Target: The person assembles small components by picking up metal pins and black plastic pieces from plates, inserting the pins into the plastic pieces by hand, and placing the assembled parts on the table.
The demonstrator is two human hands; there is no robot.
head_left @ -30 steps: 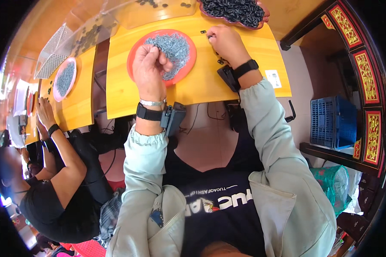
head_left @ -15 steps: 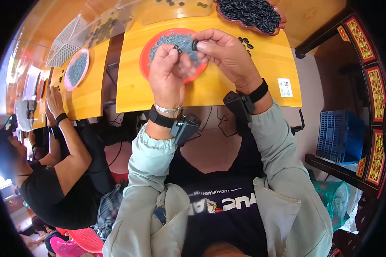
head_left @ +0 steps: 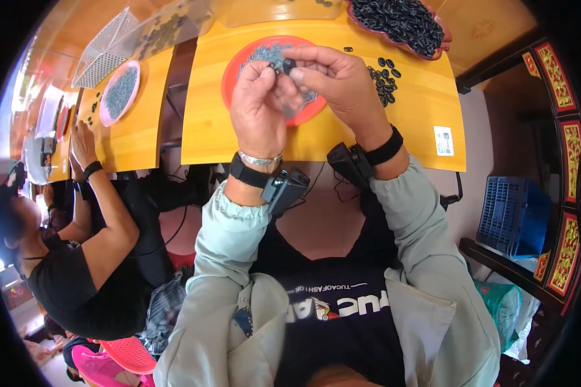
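My left hand [head_left: 257, 109] is closed over the red tray, pinching a small black piece [head_left: 274, 69] between thumb and forefinger; its other fingers are blurred. Facing it, my right hand [head_left: 343, 87] grips a black oval piece [head_left: 289, 65] by thumb and fingertips. The two pieces are close together; whether they touch I cannot tell. Beneath both hands lies the round red tray [head_left: 231, 87], holding many thin grey-blue pieces [head_left: 263, 54]. Several loose black oval pieces [head_left: 385, 87] lie on the table right of my right hand.
A dark red scalloped dish [head_left: 394, 46] heaped with black oval pieces stands at the far right of the yellow table [head_left: 206, 129]. A clear plastic bin [head_left: 265, 16] is at the back. Left, a co-worker [head_left: 97, 251] sits by a pink tray [head_left: 135, 97] and white basket [head_left: 106, 45].
My hands have come slightly closer together, and the black piece in my right hand has turned. The whole view has shifted a little, showing more loose black pieces beside my right hand.
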